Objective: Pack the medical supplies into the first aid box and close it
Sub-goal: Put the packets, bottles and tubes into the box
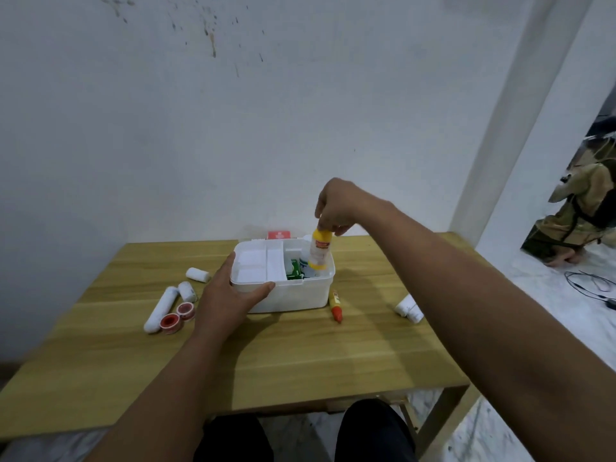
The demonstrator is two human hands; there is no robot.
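The white first aid box (300,296) stands open in the middle of the wooden table (300,361), with a white inner tray (258,266) over its left half. My left hand (230,295) grips the box's front left corner. My right hand (333,206) holds a white bottle with a yellow cap (319,250) by its top, upright over the box's right compartment. A green packet (294,269) lies inside. White bandage rolls (186,291) and two red tape rolls (176,316) lie to the left. A yellow and orange tube (335,305) and another white roll (409,307) lie to the right.
The box's lid with a red label (279,234) stands behind the box, against the white wall. A person in tan clothing (580,221) sits on the floor at the far right, near black cables (593,285). My knees (370,428) are under the table's front edge.
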